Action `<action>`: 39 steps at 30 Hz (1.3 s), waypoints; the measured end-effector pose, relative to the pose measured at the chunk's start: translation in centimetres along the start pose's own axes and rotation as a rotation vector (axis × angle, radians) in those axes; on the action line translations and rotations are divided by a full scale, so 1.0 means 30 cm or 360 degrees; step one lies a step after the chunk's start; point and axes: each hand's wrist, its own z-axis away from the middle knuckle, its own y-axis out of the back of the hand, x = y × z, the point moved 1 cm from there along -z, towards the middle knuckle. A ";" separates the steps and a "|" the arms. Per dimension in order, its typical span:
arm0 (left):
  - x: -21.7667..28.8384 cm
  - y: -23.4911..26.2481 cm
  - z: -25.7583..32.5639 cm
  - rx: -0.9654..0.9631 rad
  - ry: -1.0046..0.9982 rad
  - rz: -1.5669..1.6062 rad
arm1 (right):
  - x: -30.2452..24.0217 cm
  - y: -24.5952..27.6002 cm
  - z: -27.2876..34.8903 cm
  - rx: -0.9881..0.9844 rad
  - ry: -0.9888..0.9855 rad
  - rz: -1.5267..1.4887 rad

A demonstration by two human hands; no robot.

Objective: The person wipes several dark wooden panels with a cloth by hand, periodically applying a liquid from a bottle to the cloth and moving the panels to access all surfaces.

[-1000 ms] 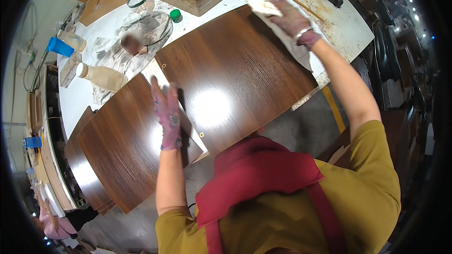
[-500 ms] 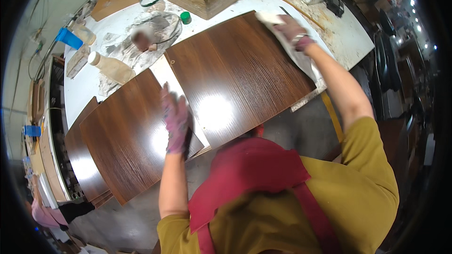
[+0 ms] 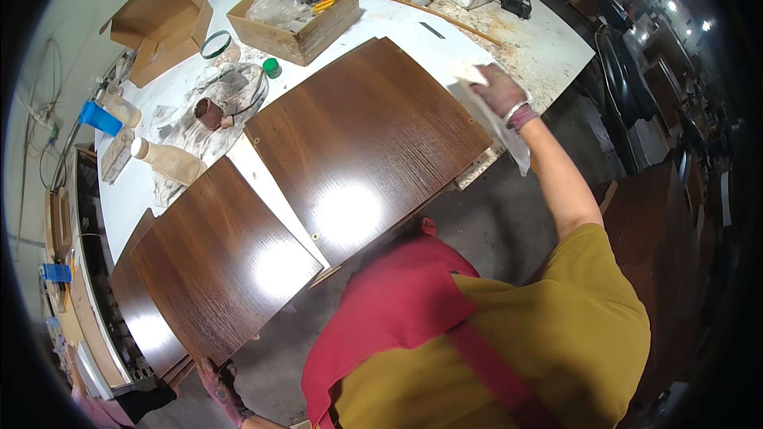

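My right hand (image 3: 501, 94), in a stained glove, is closed on a white cloth (image 3: 518, 149) just beyond the right edge of a dark brown wood-grain panel (image 3: 369, 111). The cloth hangs down past the table edge. A second brown panel (image 3: 214, 246) lies to the left, on top of other panels (image 3: 139, 314) that stick out at its left side. My left hand (image 3: 222, 393), also gloved, is at that panel's near corner, its fingers closed around the edge. Small metal fittings show near the corners of the right-hand panel.
Across the white table (image 3: 397, 20) stand a cardboard tray (image 3: 298, 46) of tools and plastic, an open carton (image 3: 163, 32), a milky bottle (image 3: 171, 160), a green-capped jar (image 3: 272, 68), a brown-stained cup (image 3: 209, 114) on rags, and a blue cup (image 3: 99, 119). Cables and a black adapter (image 3: 517, 1) lie far right.
My left hand has gone from the gap between the panels to the left panel's near corner. My right hand has moved the cloth off the right panel's edge. The view has shifted.
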 end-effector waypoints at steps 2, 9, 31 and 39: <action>0.008 -0.034 -0.014 0.0036 -0.0158 0.0361 | -0.053 -0.069 0.044 -0.0091 0.0120 0.0208; -0.031 0.044 -0.081 -0.0207 -0.0821 -0.0273 | -0.117 -0.211 -0.033 0.0269 0.0504 0.0303; 0.230 0.139 0.479 0.0368 -0.0966 -0.0091 | -0.309 -0.048 0.008 0.0153 0.0770 -0.0238; 0.532 0.326 0.500 0.0255 -0.1090 -0.0318 | -0.703 0.152 -0.043 -0.0721 0.1035 -0.1364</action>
